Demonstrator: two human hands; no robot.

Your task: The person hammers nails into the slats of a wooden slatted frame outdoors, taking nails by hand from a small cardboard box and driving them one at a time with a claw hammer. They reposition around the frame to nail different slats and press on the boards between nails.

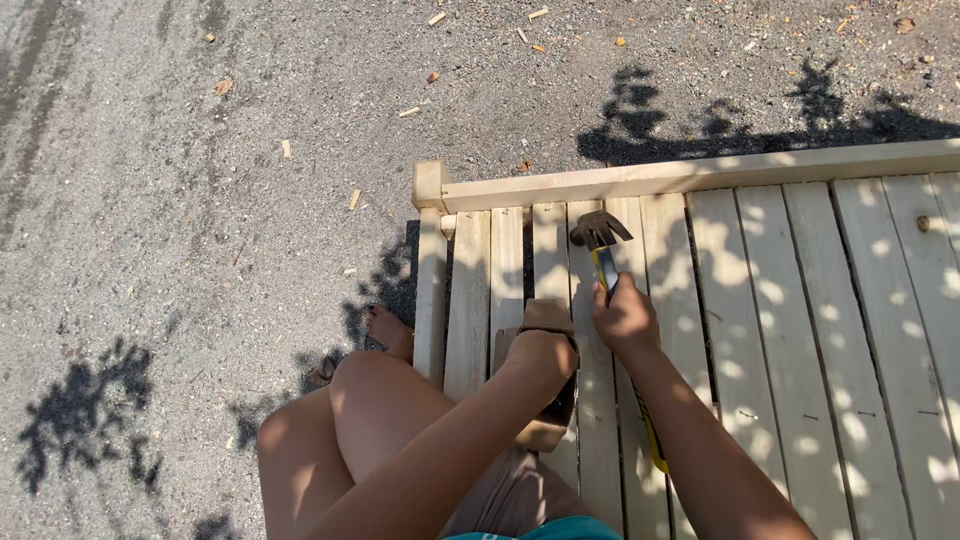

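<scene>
I'm looking down at a slatted wooden panel (760, 330) lying on gravel (180, 200), its top rail (700, 172) running across beyond both hands. My right hand (626, 318) is clamped on the yellow handle of a hammer (603, 248), high up near the head; the claw head sits just ahead of that hand, touching or almost touching a slat close under the rail. The handle's tail runs back under my forearm. My left hand (545, 352), just left of the right, presses a small wood block (543, 372) against the slats; its fingers are hidden, so I can't tell how they are set. I judge this as the prying or tapping step at the slat's end. Next move, as I read it, needs the block held firm and a short, controlled hammer stroke.
</scene>
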